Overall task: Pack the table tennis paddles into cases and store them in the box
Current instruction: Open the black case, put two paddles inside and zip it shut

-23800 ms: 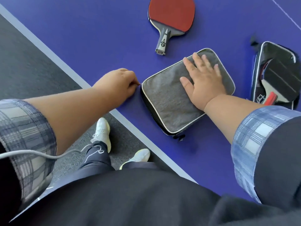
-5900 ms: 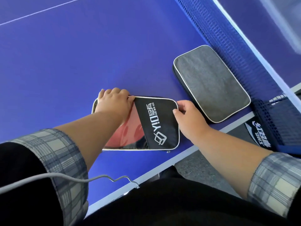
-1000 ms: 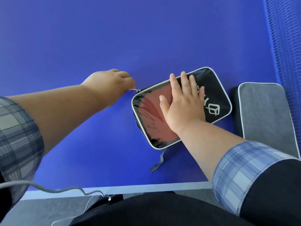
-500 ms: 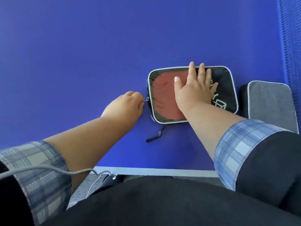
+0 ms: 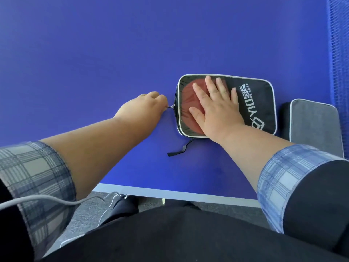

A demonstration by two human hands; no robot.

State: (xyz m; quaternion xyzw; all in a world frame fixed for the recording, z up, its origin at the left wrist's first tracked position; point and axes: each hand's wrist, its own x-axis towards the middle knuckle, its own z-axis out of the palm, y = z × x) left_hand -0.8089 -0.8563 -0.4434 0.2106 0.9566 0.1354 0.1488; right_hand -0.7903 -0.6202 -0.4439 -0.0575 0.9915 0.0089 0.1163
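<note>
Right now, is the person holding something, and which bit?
Yes. The left hand pinches the zipper pull on the black case. The right hand only presses flat on top.

A table tennis room or sports hall is suggested. A broad, matt blue table tennis tabletop (image 5: pixel 132 53) edged with a white line is seen, with a blue mesh net (image 5: pixel 338 44) running along its right side. Dark grey, short-pile carpet flooring (image 5: pixel 88 208) is shown below the table edge, and two zipped paddle cases, one black with a clear window (image 5: pixel 260 103) and one grey fabric (image 5: pixel 315 127), are laid on the top.
</note>
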